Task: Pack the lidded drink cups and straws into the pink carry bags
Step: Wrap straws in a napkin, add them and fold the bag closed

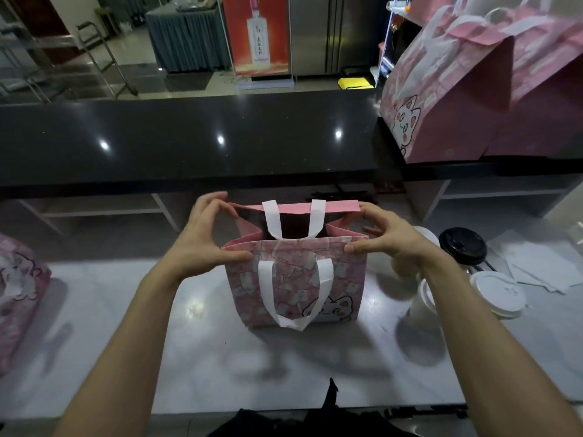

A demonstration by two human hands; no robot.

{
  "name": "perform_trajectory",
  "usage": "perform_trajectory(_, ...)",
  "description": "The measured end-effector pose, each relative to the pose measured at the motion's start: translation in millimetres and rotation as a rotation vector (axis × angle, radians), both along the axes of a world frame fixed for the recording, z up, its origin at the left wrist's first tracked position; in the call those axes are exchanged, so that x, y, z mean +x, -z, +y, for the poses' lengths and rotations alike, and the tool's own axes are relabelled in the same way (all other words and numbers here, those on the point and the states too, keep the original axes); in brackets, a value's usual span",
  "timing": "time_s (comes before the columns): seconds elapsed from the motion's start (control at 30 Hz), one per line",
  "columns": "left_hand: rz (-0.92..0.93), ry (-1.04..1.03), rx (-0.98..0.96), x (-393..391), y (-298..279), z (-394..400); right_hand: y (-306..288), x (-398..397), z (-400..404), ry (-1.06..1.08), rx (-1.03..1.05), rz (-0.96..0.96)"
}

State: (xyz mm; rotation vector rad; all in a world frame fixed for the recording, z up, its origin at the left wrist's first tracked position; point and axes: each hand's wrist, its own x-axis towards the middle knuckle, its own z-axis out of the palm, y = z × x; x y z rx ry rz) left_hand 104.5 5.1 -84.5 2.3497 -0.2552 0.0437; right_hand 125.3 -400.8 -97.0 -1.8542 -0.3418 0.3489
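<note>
Shiny and grey, the worktop has a pink carry bag standing up in the middle. My left hand and right hand pinch its top edges and hold its mouth wide open. Lidded drink cups wait just to its right.

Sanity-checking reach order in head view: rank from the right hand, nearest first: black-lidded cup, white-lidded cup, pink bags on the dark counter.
From the right hand:
1. Black-lidded cup, just to its right.
2. White-lidded cup, right and nearer the person.
3. Pink bags on the dark counter, far back right.
</note>
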Motion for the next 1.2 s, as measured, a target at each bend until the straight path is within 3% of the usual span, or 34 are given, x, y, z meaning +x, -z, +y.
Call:
perform_trajectory(0.1,-0.196,0.040,0.139,-4,-11,-13,4,0,0,0.045,0.028,0.029)
perform_trajectory(0.2,-0.217,0.162,0.260,-9,-23,-32,7,-2,1,0.066,0.034,0.039)
perform_trajectory(0.4,-0.261,0.132,0.619,-6,-31,-50,10,-7,2,0.059,0.048,-0.004)
perform_trajectory(0.47,-0.239,0.145,0.652,-7,-31,-52,11,-9,2,0.069,0.058,0.002)
perform_trajectory(0.6,-0.187,0.232,0.374,-8,-29,-51,9,-12,3,0.099,0.059,-0.015)
perform_trajectory(0.87,-0.062,0.149,0.221,5,-19,-30,8,-9,15,0.249,-0.100,-0.164)
perform_trajectory(1.0,-0.057,0.093,-0.036,9,-6,-22,11,-9,19,0.289,-0.120,-0.207)
perform_trajectory(1.2,0.165,0.036,-0.336,4,25,-11,18,-9,24,0.350,-0.155,-0.247)
